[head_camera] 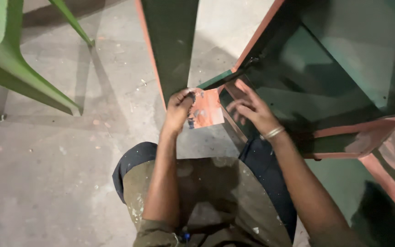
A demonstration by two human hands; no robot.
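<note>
A small square sheet of orange-red abrasive paper, worn and flecked with grey, is held in the left hand. The fingers of that hand are curled shut over the sheet's left edge, with the thumb pressed on its face, so that most of the sheet stands free and flat toward the right. The right hand is raised just beside the sheet, its fingers spread and open; nothing is gripped in it, though whether the fingertips touch the sheet's right edge cannot be told. A pale metal bangle is worn on the right wrist.

The sheet is held in the air in front of a dark green metal frame with red-orange primed edges, close to its lower corner, apparently so that it can be handled at working height beside the frame. A green painted upright panel rises behind the hands. Below, a dusty grey concrete floor is seen, and at the far left edge of the floor the slanted legs of a light green metal stand are planted.
</note>
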